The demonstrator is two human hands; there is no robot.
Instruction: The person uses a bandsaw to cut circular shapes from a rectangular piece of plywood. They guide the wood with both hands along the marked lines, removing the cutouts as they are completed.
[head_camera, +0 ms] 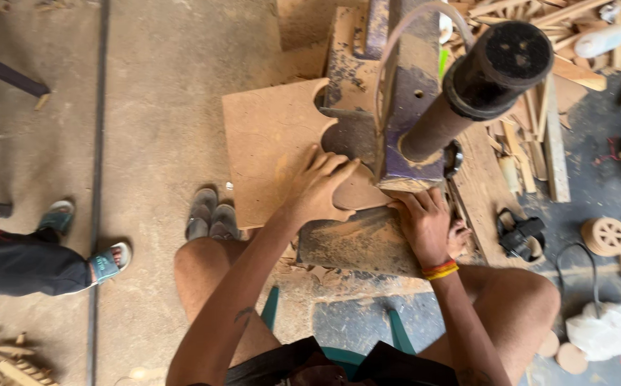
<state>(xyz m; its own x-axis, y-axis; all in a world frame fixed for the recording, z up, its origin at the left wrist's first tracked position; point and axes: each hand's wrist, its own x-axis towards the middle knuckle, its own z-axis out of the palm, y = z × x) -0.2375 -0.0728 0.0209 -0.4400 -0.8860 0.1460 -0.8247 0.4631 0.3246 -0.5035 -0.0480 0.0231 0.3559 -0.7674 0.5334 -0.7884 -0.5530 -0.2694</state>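
Both hands press down on a flat brown board (271,154) lying on the worn metal table (357,243) of a purple scroll-saw-type machine (396,93). Left hand (319,187) lies flat, fingers spread, palm on the board's right part, fingertips pointing toward the machine's upright. Right hand (425,223) sits just beside the base of the upright, fingers bent and pressed on the board edge close to the cutting spot; red and yellow bands (440,269) circle that wrist. Board has curved scalloped cutouts along its right edge and sticks out left past the table, over the dusty floor (153,107). Dark cylinder, motor-like (485,75), juts from the machine toward the camera. Person sits with bare knees either side of the table, grey sandals (210,214) on the floor below the board. Another person's leg and a foot in a blue sandal (107,263) show at left, well apart. Right side: a small wooden wheel (605,236), wood scraps (539,143), a white bag (607,330), round wooden discs (564,354), a black tool (519,236).
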